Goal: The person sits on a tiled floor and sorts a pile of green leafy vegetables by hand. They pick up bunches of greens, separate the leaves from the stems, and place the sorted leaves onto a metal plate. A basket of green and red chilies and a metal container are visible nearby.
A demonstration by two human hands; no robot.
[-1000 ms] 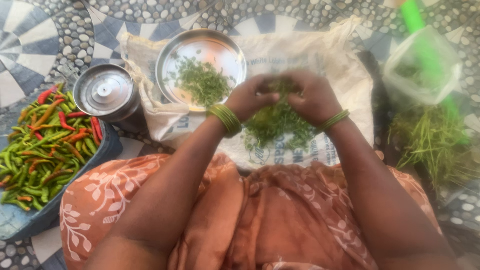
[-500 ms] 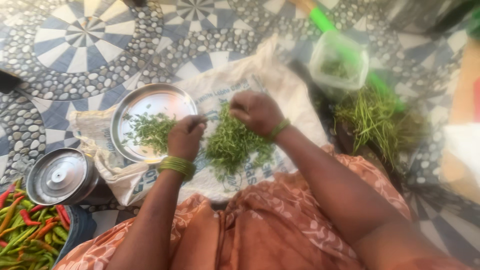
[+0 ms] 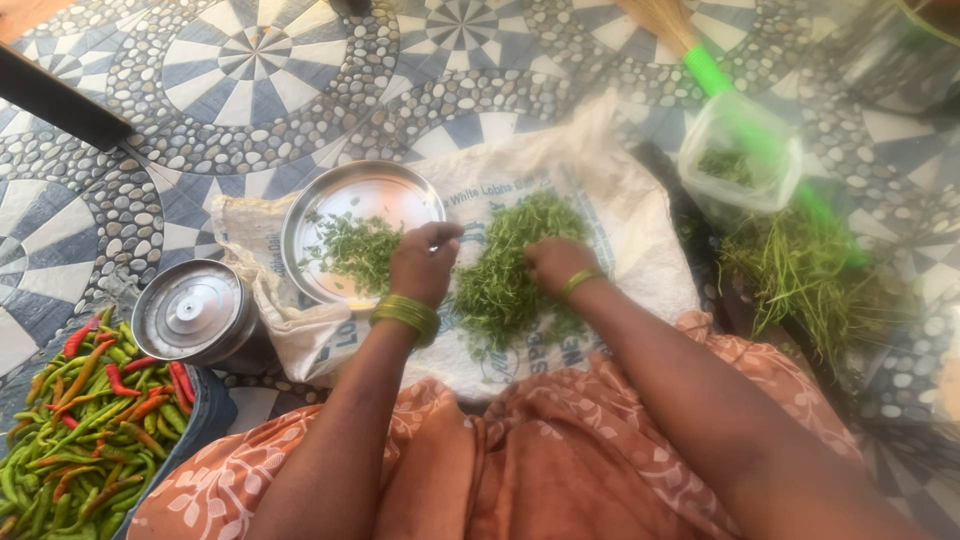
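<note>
A patterned mosaic floor (image 3: 250, 80) carries a white woven sack (image 3: 640, 240), and on it lies the heap of green herb sprigs (image 3: 510, 275). The right hand (image 3: 555, 265) closes its fingers into the heap; the left hand (image 3: 425, 262) pinches leaves at the rim of the steel plate (image 3: 380, 190). Loose leaves could drop on the sack beside the plate, and the lidded steel pot (image 3: 195, 312) stands close to the left elbow

Soft daylight, right edge blurred, perhaps by motion
</note>
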